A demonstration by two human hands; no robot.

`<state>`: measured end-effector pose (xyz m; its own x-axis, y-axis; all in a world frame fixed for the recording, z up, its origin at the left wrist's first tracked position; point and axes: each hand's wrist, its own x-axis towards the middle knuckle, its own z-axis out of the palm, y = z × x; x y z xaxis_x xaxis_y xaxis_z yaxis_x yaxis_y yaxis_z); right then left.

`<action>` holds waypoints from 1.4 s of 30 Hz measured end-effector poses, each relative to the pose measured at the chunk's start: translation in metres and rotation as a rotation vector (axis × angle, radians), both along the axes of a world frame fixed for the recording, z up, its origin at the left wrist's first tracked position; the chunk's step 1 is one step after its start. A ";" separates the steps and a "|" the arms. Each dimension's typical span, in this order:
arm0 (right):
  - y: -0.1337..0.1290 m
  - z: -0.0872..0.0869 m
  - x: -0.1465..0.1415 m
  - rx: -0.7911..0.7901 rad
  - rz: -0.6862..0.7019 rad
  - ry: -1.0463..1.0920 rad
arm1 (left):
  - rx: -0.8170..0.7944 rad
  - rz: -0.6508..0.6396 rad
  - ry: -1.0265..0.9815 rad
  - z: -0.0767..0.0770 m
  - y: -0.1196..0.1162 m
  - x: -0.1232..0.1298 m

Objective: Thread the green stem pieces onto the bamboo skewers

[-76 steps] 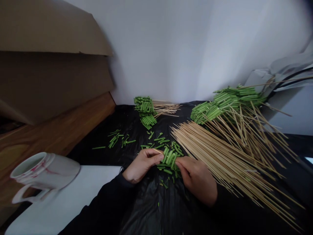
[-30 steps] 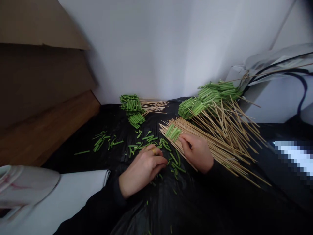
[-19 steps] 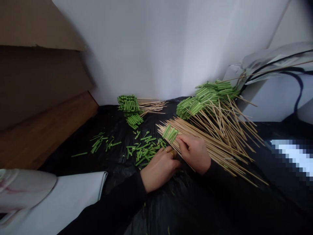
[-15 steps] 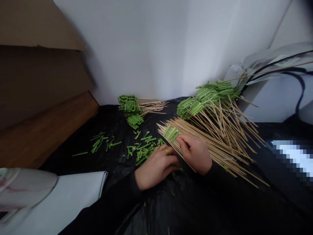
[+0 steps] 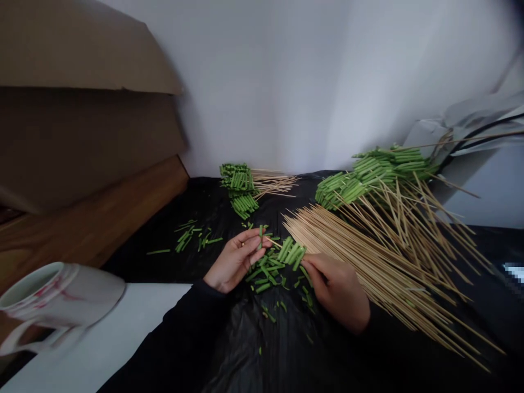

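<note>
Between thumb and fingers, my left hand [image 5: 237, 257] pinches a short green stem piece [image 5: 261, 234], held upright. My right hand [image 5: 339, 289] is closed on a bamboo skewer, with several green stem pieces [image 5: 291, 252] threaded side by side just beyond the fingertips. The skewer's bare tip [image 5: 272, 240] points left toward the piece in my left hand; whether they touch I cannot tell. Below both hands lies a loose pile of cut green stems [image 5: 266, 272]. A thick bundle of bare skewers [image 5: 352, 251] spreads out beside my right hand.
Finished-looking stacks of threaded skewers lie at the back, one left [image 5: 239, 183] and one right [image 5: 372, 172]. Scattered stems [image 5: 186, 238] lie on black plastic sheeting [image 5: 164, 267]. A mug [image 5: 69, 295] stands on a white surface [image 5: 139, 305], near a cardboard box [image 5: 94, 120].
My left hand has risen from the loose pile with a stem piece pinched in it. My right hand has brought the threaded skewer off the bundle, over the pile. The view has shifted left.
</note>
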<state>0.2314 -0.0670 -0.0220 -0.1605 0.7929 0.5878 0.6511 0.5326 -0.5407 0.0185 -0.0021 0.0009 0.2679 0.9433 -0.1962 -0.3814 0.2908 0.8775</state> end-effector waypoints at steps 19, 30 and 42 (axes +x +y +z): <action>-0.001 -0.004 0.001 -0.074 -0.010 -0.083 | -0.083 -0.054 -0.120 0.000 -0.002 0.000; -0.002 -0.004 0.001 -0.066 -0.027 -0.085 | 0.013 0.017 -0.024 -0.002 -0.004 0.004; 0.000 -0.005 0.002 -0.088 -0.019 -0.123 | 0.034 0.033 0.018 -0.002 -0.003 0.003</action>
<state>0.2334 -0.0675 -0.0272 -0.2116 0.8440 0.4928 0.7251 0.4737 -0.4998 0.0215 -0.0053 -0.0013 0.2329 0.9577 -0.1687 -0.3740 0.2484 0.8935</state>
